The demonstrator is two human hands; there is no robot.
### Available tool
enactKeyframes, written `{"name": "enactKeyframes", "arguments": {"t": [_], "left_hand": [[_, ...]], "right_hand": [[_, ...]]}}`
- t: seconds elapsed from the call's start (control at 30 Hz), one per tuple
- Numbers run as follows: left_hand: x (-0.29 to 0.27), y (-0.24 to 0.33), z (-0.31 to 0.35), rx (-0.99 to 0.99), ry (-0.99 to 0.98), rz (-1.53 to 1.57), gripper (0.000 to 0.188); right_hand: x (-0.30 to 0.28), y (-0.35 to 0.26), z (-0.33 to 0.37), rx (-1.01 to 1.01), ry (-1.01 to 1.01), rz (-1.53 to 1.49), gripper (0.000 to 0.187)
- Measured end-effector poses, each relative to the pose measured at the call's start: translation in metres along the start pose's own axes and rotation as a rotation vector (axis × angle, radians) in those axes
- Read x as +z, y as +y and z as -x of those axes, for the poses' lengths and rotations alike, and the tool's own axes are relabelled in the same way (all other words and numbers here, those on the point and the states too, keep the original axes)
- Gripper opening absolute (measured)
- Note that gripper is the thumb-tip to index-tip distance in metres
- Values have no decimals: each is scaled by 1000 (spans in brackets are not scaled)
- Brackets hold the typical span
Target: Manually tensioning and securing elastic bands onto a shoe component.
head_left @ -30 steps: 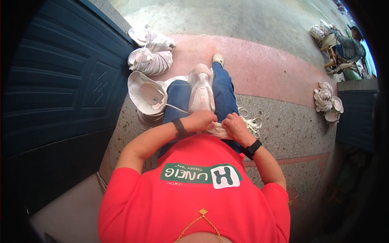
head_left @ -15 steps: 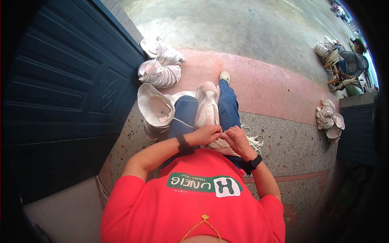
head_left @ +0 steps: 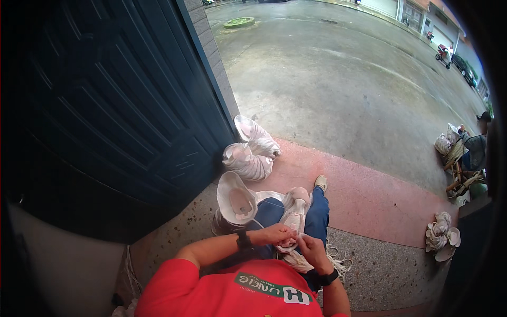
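Observation:
A pale pink and white shoe upper (head_left: 297,212) rests across my lap, between my knees. Over its near end my left hand (head_left: 278,234) is closed, fingertips pinched together on a thin white shoelace (head_left: 258,223). Close beside it, my right hand (head_left: 313,250) pinches the lace too; the fingers hide most of it. A bundle of loose white laces (head_left: 339,260) lies by my right thigh. Left of my knee stands a stack of nested uppers (head_left: 231,196), the top one's opening facing up.
A dark blue panelled door (head_left: 132,111) rises on the left, with piled uppers (head_left: 252,162) at its edge. More uppers (head_left: 442,235) lie on the floor at right. Farther off sits a person (head_left: 475,145) beside a bamboo chair with shoe parts. A scooter (head_left: 443,56) stands across the street.
The view has tilted up and swung, so more street and door show and everything sits lower and farther right. Both hands remain together over the near end of the upper, still pinching.

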State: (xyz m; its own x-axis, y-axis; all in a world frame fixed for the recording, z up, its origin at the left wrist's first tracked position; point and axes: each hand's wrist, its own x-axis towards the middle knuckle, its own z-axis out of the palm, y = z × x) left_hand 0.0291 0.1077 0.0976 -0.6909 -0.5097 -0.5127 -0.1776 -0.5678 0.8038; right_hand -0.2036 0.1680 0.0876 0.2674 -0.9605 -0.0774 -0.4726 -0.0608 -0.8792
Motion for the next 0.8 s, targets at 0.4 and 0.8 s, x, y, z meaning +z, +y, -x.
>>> {"name": "enactKeyframes", "arguments": {"t": [0.4,0.8], "left_hand": [[13,12,-23,213,294,-269,24],[-10,12,-64,378,445,-612,24]], "right_hand": [[26,39,-21,224,108,-621,33],[-16,12,-71,344,316,-1112,30]]}}
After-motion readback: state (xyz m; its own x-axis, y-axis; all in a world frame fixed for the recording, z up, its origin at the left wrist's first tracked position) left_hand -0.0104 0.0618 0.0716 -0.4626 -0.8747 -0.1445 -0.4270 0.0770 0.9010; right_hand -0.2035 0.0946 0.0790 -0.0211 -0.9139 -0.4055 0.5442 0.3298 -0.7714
